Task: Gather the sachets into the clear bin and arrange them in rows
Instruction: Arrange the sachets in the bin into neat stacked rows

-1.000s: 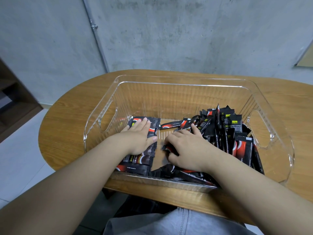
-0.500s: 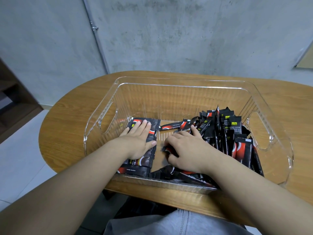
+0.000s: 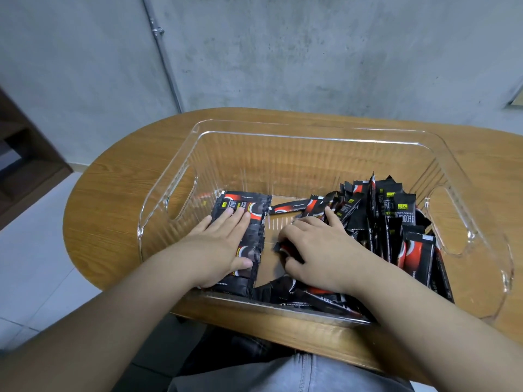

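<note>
Little has moved since a moment ago: my left hand (image 3: 223, 247) stays flat, fingers straight, pressing the laid row of sachets (image 3: 246, 222) beneath it, while my right hand (image 3: 317, 247) curls tighter round one sachet (image 3: 283, 248) under its palm. Beyond my right hand the loose heap (image 3: 396, 219) still waits inside the clear bin (image 3: 311, 131), so rows are barely begun

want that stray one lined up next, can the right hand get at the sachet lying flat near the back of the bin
Probably yes. The flat sachet lies uncovered on the bin floor just beyond the right hand, nothing between. That hand's fingers already curl round another sachet, which may hinder it.
</note>
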